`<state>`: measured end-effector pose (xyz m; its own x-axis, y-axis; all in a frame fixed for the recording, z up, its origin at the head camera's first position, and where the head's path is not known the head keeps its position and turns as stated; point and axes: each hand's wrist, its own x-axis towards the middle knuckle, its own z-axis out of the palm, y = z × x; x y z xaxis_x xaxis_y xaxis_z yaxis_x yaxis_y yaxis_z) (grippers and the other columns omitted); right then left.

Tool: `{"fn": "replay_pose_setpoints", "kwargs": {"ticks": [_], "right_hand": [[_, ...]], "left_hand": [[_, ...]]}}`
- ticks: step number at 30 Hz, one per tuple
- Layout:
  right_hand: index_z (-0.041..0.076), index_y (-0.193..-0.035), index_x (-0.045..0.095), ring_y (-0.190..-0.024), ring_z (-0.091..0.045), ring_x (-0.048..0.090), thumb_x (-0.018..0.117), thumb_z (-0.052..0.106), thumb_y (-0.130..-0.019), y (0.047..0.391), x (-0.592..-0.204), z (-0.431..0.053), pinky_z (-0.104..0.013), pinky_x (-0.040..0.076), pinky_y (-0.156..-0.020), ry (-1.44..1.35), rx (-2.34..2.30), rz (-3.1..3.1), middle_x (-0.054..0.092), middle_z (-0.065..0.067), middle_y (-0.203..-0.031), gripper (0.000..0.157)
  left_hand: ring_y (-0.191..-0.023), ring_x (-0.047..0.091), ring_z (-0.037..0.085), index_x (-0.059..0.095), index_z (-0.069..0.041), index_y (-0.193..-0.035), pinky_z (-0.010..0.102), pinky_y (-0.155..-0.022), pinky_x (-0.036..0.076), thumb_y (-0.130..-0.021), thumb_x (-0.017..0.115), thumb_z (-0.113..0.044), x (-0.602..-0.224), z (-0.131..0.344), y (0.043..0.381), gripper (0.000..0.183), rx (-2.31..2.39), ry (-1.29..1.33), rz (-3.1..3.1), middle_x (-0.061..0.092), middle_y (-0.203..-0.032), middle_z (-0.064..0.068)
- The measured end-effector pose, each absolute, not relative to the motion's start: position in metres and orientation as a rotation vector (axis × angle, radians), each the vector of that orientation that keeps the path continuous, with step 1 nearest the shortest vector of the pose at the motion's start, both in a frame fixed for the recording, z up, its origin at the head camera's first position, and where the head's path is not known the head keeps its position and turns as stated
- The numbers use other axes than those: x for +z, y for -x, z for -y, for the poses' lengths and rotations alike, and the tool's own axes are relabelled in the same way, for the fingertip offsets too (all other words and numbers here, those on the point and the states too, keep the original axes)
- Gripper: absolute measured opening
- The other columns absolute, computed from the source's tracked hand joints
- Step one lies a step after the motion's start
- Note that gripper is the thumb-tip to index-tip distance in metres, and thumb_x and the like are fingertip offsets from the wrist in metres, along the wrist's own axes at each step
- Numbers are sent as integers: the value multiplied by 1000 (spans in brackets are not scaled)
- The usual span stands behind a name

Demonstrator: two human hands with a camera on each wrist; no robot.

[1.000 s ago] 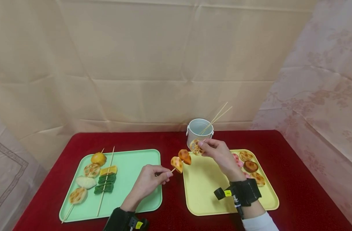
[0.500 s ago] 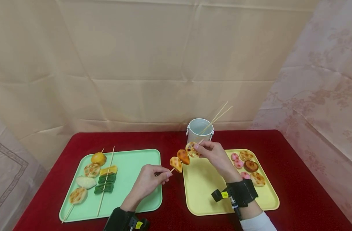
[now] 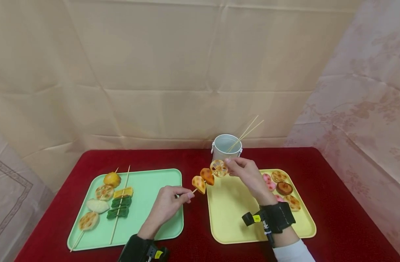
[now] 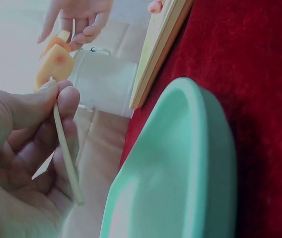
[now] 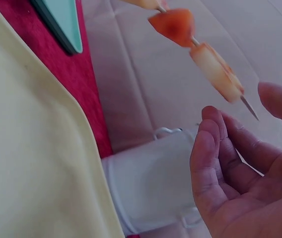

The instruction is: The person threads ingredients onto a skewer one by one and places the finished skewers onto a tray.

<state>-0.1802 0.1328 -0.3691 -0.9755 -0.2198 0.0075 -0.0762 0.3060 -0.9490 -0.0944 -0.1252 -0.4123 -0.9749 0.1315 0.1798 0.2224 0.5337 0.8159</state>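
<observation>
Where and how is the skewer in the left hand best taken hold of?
Probably by pinching the bare lower end of the skewer from the near left, where the left hand pinches it. The yellow piece, orange piece and lotus slice sit further up the stick, and its pointed tip juts past the slice, making the far end a poorer grip.
</observation>
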Motion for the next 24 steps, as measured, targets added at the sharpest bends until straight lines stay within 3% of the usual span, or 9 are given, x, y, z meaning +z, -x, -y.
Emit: {"fn": "replay_pose_setpoints", "kwargs": {"ticks": [4, 12, 18, 24], "right_hand": [[0, -110, 68, -91, -27, 62, 60, 49, -91, 181, -367, -136, -33, 53, -81, 295, -1813, -2439, 68, -16, -98, 53], [-5, -112, 66, -89, -31, 62, 61, 45, -91, 180, -364, -144, -27, 54, -79, 299, -1864, -2447, 66, -19, -99, 55], [-3, -115, 65, -92, -31, 61, 59, 44, -92, 180, -364, -146, -27, 53, -81, 327, -1842, -2443, 66, -17, -99, 53], [-6, -115, 64, -94, -33, 60, 59, 43, -93, 180, -365, -144, -27, 52, -82, 350, -1838, -2440, 66, -17, -100, 53]], "left_hand": [[-59, 55, 9, 79, -16, -85, 22, -51, 36, -86, 71, -22, -411, 129, 93, 10, -1386, 268, 2660, 66, -68, -12], [-62, 59, 2, 80, -16, -84, 22, -51, 37, -85, 73, -22, -401, 138, 90, 10, -1290, 221, 2662, 66, -66, -14], [-43, 36, 5, 79, -18, -81, 22, -44, 25, -86, 72, -24, -393, 148, 84, 11, -1064, 164, 2712, 63, -63, -15], [-50, 43, 4, 79, -15, -76, 24, -48, 35, -84, 74, -19, -391, 156, 75, 10, -840, 186, 2669, 58, -61, -13]]}}
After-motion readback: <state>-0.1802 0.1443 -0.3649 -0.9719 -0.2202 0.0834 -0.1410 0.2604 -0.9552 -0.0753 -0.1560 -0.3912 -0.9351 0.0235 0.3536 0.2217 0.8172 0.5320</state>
